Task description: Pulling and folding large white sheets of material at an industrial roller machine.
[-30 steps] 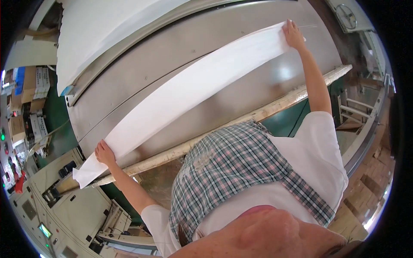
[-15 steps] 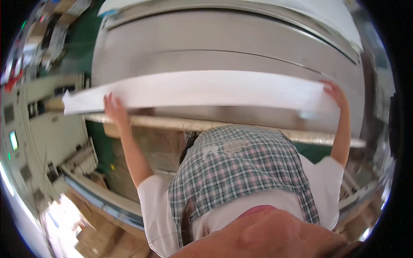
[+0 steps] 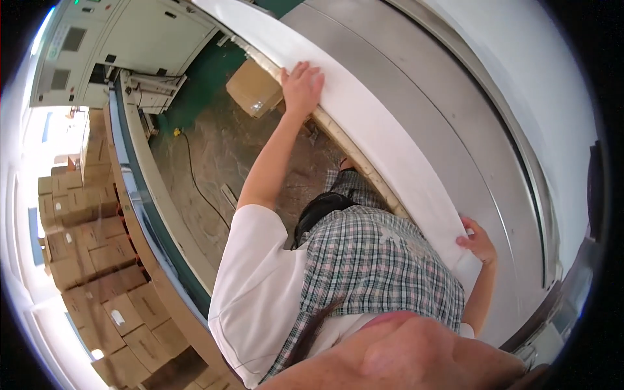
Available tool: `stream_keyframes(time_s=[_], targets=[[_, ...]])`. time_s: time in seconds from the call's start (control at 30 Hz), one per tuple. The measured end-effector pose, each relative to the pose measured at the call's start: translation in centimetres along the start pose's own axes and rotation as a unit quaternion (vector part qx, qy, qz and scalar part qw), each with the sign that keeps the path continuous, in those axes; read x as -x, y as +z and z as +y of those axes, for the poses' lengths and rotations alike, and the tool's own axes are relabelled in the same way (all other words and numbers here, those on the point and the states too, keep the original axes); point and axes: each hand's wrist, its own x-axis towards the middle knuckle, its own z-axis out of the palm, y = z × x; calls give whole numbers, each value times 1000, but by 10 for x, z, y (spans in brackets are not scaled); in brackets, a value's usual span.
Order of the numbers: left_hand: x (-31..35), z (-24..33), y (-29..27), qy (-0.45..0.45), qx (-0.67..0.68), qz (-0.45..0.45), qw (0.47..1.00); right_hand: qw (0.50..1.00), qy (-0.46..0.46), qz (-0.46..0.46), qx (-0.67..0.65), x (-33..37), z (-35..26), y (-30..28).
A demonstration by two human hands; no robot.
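Note:
A long, flat white sheet strip (image 3: 370,123) lies along the near edge of a grey metal table (image 3: 422,84), running from the upper left toward my body. My left hand (image 3: 303,88) rests on the strip's near edge, fingers stretched out over its surface. Farther along to the right, my right hand (image 3: 478,240) has its bent fingers and thumb at the strip's far edge, close to the near end. It appears to pinch that edge, though the underside is hidden. Whether the strip is paper, foam or film, I cannot tell.
White material (image 3: 539,84) covers the area beyond the table's far rail. A cardboard box (image 3: 253,88) stands under the table. A cable (image 3: 195,172) lies on the floor. Stacked cartons (image 3: 97,253) and a pale machine cabinet (image 3: 140,39) stand to the left.
The view has swung left, so the table and strip now slant. My left hand still lies on the strip, and my right hand stays at its right end, now nearer my body.

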Motion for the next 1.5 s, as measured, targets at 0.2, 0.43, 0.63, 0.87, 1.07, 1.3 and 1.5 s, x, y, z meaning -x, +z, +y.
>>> stream_keyframes(time_s=[0.2,0.43,0.63,0.87,1.07,1.3,1.5], targets=[[-1,-5,-5,-1,34,10,999,962,-73,-84,248,-21,-72,2],[-10,4,-6,19,49,-24,998,980,-136,-74,128,-178,-180,79],[-56,-62,-29,44,102,-71,991,944,-113,-88,297,-202,-226,115],[-202,-257,11,9,0,7,1000,977,115,-77,163,-185,-233,117],[-280,-394,49,-55,-154,-59,985,933,257,-76,239,-110,-137,47],[-315,-477,57,-161,-163,-141,963,901,349,-56,251,-77,-79,12],[-313,-429,40,-122,-79,-21,989,910,318,-37,265,-116,-146,46]])
